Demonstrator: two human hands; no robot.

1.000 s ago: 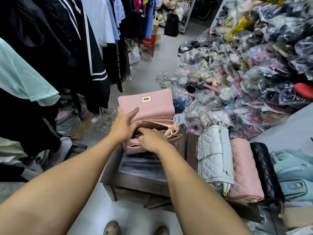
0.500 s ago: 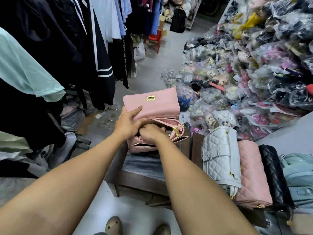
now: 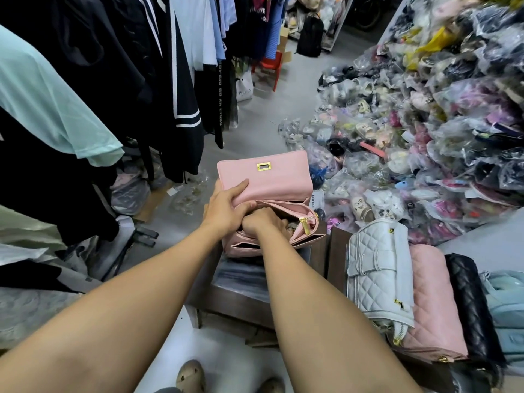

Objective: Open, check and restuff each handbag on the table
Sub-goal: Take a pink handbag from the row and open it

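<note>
A pink handbag [image 3: 272, 180] with a gold clasp stands on a small dark wooden table [image 3: 226, 296], its flap folded up and back. My left hand [image 3: 226, 207] grips the flap's left edge, holding it up. My right hand [image 3: 263, 224] is pushed into the bag's open zip compartment, fingers hidden inside; what they touch cannot be seen. A gold zip pull [image 3: 304, 225] hangs at the bag's right. To the right lie a white quilted bag [image 3: 377, 273], a pink quilted bag [image 3: 433, 302], a black quilted bag [image 3: 470, 302] and pale blue bags [image 3: 507, 304].
Dark and mint clothes [image 3: 85, 95] hang on the left, close to my left arm. A large heap of plastic-wrapped shoes and goods [image 3: 425, 123] covers the floor on the right. A red stool [image 3: 269, 63] stands far down the aisle. My feet [image 3: 192, 377] show below.
My right hand has gone deeper into the pink bag's compartment. My left hand's thumb has shifted higher on the flap. The camera has tilted slightly.
</note>
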